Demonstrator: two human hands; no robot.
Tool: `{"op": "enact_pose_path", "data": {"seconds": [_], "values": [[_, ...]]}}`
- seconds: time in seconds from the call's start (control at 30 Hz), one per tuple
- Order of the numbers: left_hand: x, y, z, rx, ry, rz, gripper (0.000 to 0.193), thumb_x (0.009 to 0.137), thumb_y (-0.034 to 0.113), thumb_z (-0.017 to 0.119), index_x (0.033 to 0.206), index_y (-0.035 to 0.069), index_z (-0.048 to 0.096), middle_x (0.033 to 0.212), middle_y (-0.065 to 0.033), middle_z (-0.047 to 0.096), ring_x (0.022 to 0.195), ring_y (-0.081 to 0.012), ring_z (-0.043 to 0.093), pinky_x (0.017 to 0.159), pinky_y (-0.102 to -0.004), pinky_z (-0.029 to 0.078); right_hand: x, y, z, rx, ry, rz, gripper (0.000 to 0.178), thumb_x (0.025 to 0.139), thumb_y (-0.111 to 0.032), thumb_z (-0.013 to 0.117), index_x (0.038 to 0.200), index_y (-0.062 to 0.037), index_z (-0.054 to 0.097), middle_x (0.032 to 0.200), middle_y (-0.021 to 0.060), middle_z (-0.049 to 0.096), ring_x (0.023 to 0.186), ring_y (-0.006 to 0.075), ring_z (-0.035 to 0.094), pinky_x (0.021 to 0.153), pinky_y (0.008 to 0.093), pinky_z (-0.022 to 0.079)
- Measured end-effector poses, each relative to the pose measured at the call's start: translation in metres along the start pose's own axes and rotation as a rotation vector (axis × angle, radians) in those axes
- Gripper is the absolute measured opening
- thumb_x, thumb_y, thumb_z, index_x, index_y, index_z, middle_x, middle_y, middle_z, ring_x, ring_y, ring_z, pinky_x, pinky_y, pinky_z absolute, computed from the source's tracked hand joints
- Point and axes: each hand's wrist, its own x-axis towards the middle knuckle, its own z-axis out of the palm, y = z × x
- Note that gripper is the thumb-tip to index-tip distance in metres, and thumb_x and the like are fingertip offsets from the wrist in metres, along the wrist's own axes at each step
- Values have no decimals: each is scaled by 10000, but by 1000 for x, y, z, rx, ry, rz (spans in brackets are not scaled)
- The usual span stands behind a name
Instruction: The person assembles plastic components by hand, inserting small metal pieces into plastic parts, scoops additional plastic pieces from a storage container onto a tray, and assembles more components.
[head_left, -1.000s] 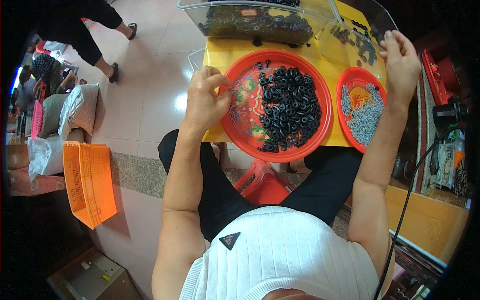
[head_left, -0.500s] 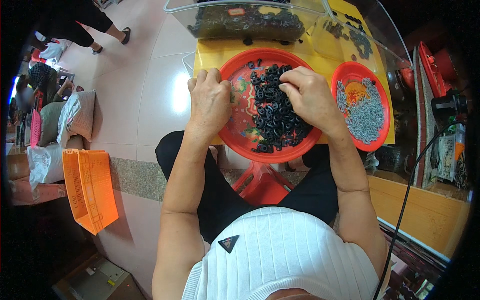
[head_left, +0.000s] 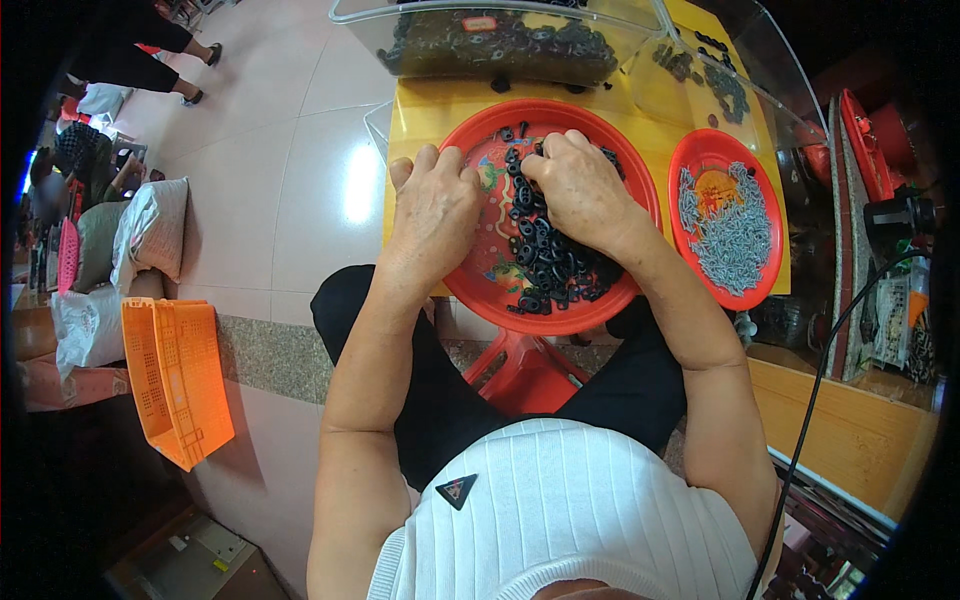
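Observation:
A round red plate (head_left: pixel 470 300) carries a heap of small black parts with holes (head_left: pixel 545 262), most of them on its right half. My left hand (head_left: pixel 437 215) is closed over the plate's left rim, fingers curled; whatever it holds is hidden. Over the upper part of the heap, my right hand (head_left: pixel 582 190) has its fingertips pinched together at the black parts, and I cannot make out what is between them. To the right, a smaller red oval plate (head_left: pixel 684 157) holds many silver screws (head_left: pixel 735 245).
A clear plastic bin (head_left: pixel 500 45) full of black parts stands on the yellow tabletop (head_left: pixel 425 110) beyond the plate. Under the plate is a red stool (head_left: pixel 525 375). An orange crate (head_left: pixel 180 380) sits on the floor at left. A black cable (head_left: pixel 815 390) hangs at right.
My right hand has moved left over the heap. My left hand has shifted slightly right, over the plate's rim. A person in the background has changed stride.

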Motion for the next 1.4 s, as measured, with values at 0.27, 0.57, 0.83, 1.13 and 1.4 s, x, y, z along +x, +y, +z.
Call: {"op": "enact_pose_path", "data": {"seconds": [0.27, 0.57, 0.83, 1.13, 1.4], "values": [[-2, 1, 4, 27, 18, 19, 105, 646, 93, 541, 730, 56, 589, 754, -80, 520, 808, -232, 481, 735, -387, 305, -16, 7, -10, 182, 217, -32, 121, 714, -38, 528, 816, -21, 590, 745, 163, 544, 760, 319, 542, 675, 388, 455], [-2, 8, 6, -42, -24, -3, 124, 645, 82, 558, 759, 37, 580, 748, -114, 545, 763, -254, 511, 728, -375, 316, -40, 5, -20, 647, 248, 173, 103, 773, 25, 527, 871, 32, 561, 782, 115, 569, 711, 196, 560, 652, 267, 435], [-2, 11, 1, -49, -75, -41, 188, 606, 37, 581, 794, 19, 587, 773, -133, 537, 796, -277, 505, 747, -375, 332, -43, 6, -15, 859, 200, 213, 105, 780, 20, 531, 882, 21, 559, 768, 44, 548, 705, 107, 513, 641, 231, 418], [-1, 8, -4, -317, 53, -48, 184, 593, -76, 562, 714, 62, 558, 795, -79, 523, 810, -272, 495, 729, -365, 334, -45, 2, -9, 999, 148, 252, 39, 808, 8, 517, 845, 3, 529, 718, -3, 519, 676, 49, 502, 600, 198, 425], [-1, 2, 3, -746, 127, -150, 224, 612, -133, 540, 783, 10, 559, 714, -138, 538, 699, -314, 543, 608, -356, 432, -42, -5, -13, 1274, 117, 350, 68, 818, -5, 527, 883, -4, 549, 741, -5, 539, 634, 52, 531, 572, 183, 450]]}}
